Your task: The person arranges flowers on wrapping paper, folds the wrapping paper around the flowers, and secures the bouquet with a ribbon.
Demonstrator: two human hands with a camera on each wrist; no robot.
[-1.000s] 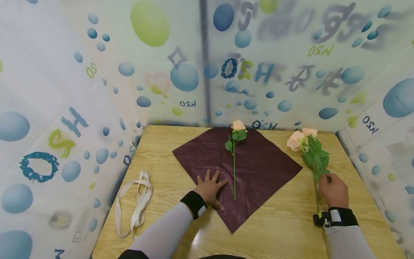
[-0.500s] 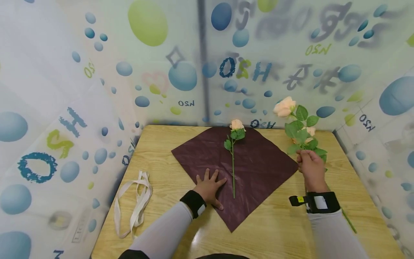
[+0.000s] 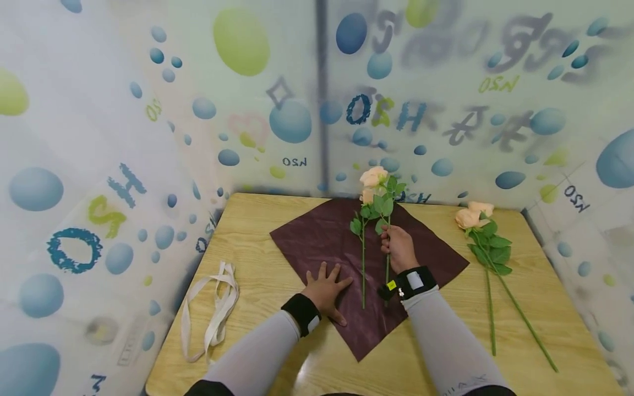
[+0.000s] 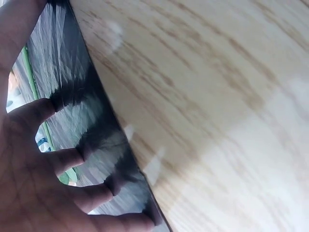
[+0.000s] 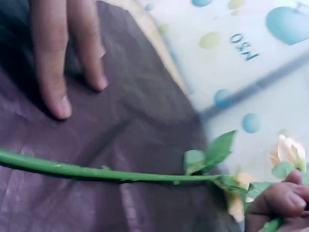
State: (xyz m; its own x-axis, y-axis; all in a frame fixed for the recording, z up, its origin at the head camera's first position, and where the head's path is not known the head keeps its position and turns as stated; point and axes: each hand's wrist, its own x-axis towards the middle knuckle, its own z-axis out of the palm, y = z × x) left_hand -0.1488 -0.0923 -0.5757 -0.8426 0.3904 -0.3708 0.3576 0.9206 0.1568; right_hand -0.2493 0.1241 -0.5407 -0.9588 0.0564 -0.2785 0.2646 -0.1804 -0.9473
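A sheet of dark maroon wrapping paper (image 3: 307,236) lies on the wooden table, one corner toward me. My left hand (image 3: 324,291) rests on its left edge, fingers spread; the left wrist view shows its fingertips (image 4: 72,157) touching the sheet. One peach rose lies on the paper, its green stem (image 3: 364,269) running toward me. Just right of it, my right hand (image 3: 400,250) pinches the stem of a second peach rose (image 3: 375,176). In the right wrist view, the thumb and fingers (image 5: 285,200) grip that stem at the lower right.
Two more peach roses (image 3: 468,218) lie at the table's right side, stems crossing toward the front. A bunched white ribbon (image 3: 223,308) lies at the left. Printed curtain sheeting (image 3: 292,121) stands behind the table and at both sides.
My right hand took a rose from the bunch at the right, lifted it, and carried it left over the paper. The left hand stays on the paper.
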